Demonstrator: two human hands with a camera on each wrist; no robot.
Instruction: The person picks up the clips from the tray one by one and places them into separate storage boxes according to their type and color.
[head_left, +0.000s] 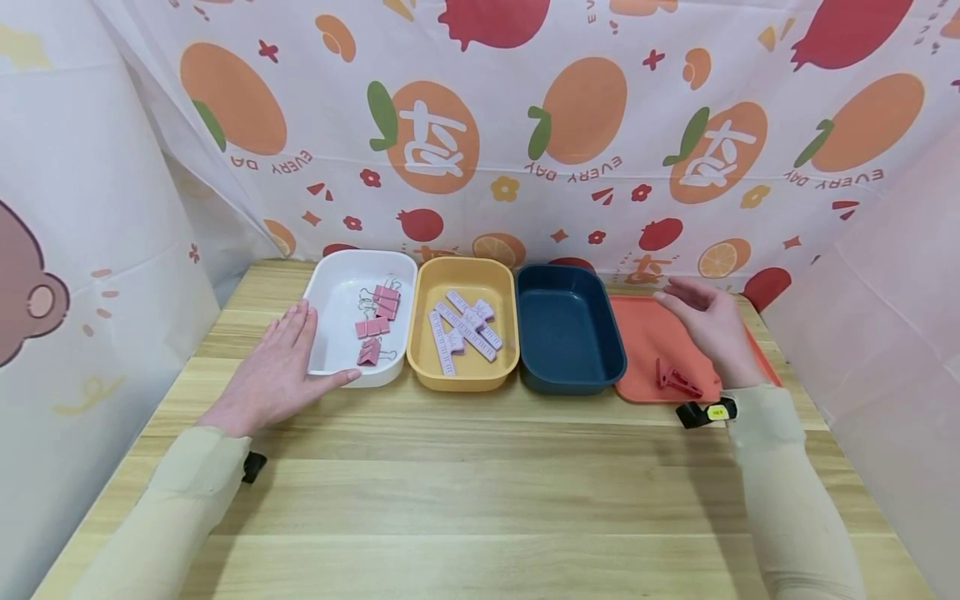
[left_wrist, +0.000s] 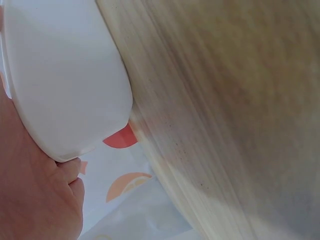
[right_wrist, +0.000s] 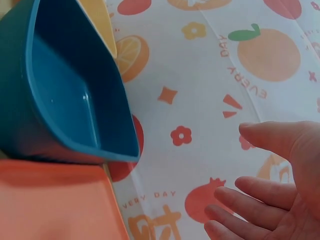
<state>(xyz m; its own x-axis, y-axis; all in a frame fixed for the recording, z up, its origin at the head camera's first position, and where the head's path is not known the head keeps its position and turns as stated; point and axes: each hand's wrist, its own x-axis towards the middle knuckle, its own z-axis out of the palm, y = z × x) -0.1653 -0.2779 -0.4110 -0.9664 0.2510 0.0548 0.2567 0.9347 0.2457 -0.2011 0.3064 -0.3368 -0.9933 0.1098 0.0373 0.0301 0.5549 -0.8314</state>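
Here, left hand flat, fingers straight, against white tray near tabletop's far left edge; right hand relaxed, empty, above orange tray. Best lowered onto red clip at tray's near edge, pinched squarely.

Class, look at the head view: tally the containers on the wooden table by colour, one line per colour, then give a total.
White plastic bin, touched by the left hand: 1
Yellow plastic bin: 1
Dark blue plastic bin: 1
Orange flat tray, under the right hand: 1
Total: 4
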